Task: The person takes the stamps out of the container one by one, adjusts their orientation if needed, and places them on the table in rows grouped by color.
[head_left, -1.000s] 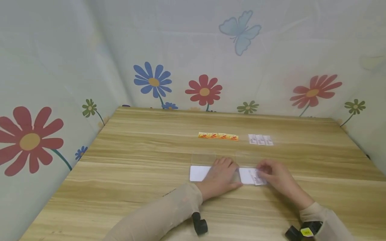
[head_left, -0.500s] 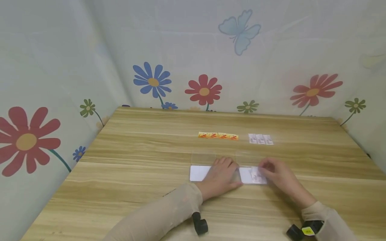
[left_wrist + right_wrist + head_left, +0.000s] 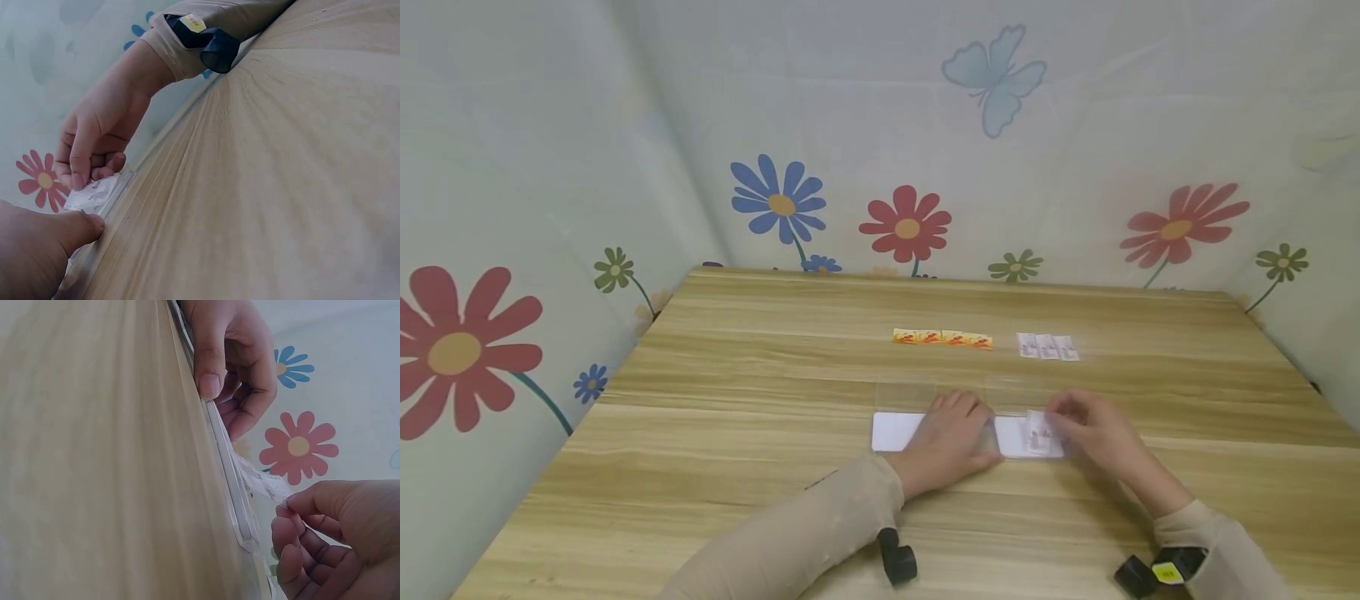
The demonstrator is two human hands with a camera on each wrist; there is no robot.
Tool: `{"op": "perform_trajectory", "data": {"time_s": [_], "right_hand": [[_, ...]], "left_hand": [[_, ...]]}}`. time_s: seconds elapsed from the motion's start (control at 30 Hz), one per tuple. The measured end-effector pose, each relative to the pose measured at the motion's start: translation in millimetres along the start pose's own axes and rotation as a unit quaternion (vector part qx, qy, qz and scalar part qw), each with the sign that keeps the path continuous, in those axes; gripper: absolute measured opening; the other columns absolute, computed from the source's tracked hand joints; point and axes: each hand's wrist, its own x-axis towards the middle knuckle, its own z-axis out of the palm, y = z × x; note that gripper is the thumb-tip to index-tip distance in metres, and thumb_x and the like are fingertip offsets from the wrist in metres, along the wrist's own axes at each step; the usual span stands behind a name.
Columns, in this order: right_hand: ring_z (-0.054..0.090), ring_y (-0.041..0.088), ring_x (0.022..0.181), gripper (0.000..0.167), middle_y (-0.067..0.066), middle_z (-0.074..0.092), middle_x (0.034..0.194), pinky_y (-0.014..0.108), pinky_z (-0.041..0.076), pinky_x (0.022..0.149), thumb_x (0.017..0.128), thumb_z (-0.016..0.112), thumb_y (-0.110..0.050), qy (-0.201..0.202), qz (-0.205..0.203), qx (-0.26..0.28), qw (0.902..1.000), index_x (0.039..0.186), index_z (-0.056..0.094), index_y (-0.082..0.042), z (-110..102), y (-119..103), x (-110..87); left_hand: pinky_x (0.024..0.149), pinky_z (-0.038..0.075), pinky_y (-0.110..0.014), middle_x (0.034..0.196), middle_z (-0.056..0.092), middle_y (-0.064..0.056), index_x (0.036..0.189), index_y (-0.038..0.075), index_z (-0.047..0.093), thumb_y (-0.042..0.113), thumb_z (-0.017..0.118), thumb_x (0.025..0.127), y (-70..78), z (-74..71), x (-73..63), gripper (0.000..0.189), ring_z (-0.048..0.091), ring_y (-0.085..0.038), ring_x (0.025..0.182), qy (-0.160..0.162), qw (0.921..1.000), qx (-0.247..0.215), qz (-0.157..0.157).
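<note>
Across a flat white case [image 3: 897, 432] with raised clear flaps [image 3: 906, 394], my left hand [image 3: 951, 437] holds it down. Its thumb is at the near edge and its bent fingers reach the far side. In the right wrist view the left thumb [image 3: 210, 384] presses right at the case's rim. My right hand [image 3: 1097, 437] pinches a small white printed slip [image 3: 1037, 432], thin and partly see-through, between thumb and fingertips. The slip overlaps the right end of the case in the head view. From the right wrist it shows tilted up from the case's surface [image 3: 232, 481].
Farther back on the wooden table [image 3: 737, 358] lies a row of several yellow-and-red printed pieces [image 3: 942, 338]. To their right are 3 white printed slips [image 3: 1048, 347]. A flower-patterned curtain [image 3: 1075, 150] hangs behind the table.
The slip, slanted at first, now stands straighter over the case's right end. My right hand has shifted slightly to the right. The left hand has stayed in place.
</note>
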Motion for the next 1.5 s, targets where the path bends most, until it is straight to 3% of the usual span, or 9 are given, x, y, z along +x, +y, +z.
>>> {"op": "perform_trajectory", "data": {"time_s": [0.4,0.57,1.27,1.5], "right_hand": [[0.056,0.0,0.078,0.01,0.011,0.068,0.093,0.019,0.048,0.069,0.09,0.062,-0.008,-0.003,0.005,0.027,0.9996,0.097,0.064,0.0,-1,1,-1.0],[0.054,0.0,0.073,0.011,0.013,0.067,0.092,0.02,0.047,0.064,0.09,0.062,-0.006,-0.007,-0.003,0.049,0.9987,0.098,0.064,0.002,-1,0,-0.2],[0.055,0.002,0.077,0.017,0.016,0.066,0.101,0.022,0.047,0.062,0.094,0.06,-0.013,-0.022,0.021,0.039,0.9988,0.104,0.063,0.001,-11,-4,-0.8],[0.055,0.001,0.072,0.018,0.017,0.067,0.096,0.023,0.049,0.06,0.094,0.059,-0.012,-0.025,0.025,0.044,0.9984,0.103,0.063,0.003,-16,0,2.6]], "left_hand": [[0.105,0.04,-0.034,0.121,0.057,0.001,0.119,0.016,0.06,0.055,0.062,0.086,-0.4,0.0,-0.6,0.051,0.052,-0.016,0.116,0.003,1.0,0.002,0.005],[0.105,0.04,-0.034,0.12,0.058,0.001,0.118,0.016,0.06,0.055,0.062,0.086,-1.0,-0.1,-0.6,0.051,0.052,-0.016,0.116,0.009,0.9999,0.001,0.006],[0.108,0.039,-0.035,0.123,0.056,0.001,0.121,0.016,0.06,0.054,0.062,0.086,-0.4,-1.7,0.7,0.051,0.05,-0.016,0.119,-0.005,0.9999,-0.009,0.001],[0.109,0.038,-0.038,0.124,0.056,0.001,0.12,0.016,0.06,0.054,0.062,0.086,-1.5,-1.0,0.0,0.051,0.05,-0.017,0.12,-0.004,0.9999,-0.011,-0.001]]}}
